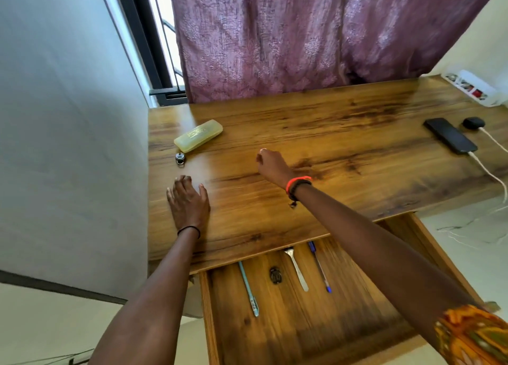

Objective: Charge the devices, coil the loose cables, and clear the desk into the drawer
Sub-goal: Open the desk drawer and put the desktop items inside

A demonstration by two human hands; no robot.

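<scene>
At the wooden desk's right end, a black phone and dark earbud case sit plugged in (charging looks done). A yellow plastic case and small metal object still await the open drawer. The left hand lies flat and the right hand hovers loosely curled; both look empty.

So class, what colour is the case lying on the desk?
Translucent yellow; the case shows best in the head view.
</scene>
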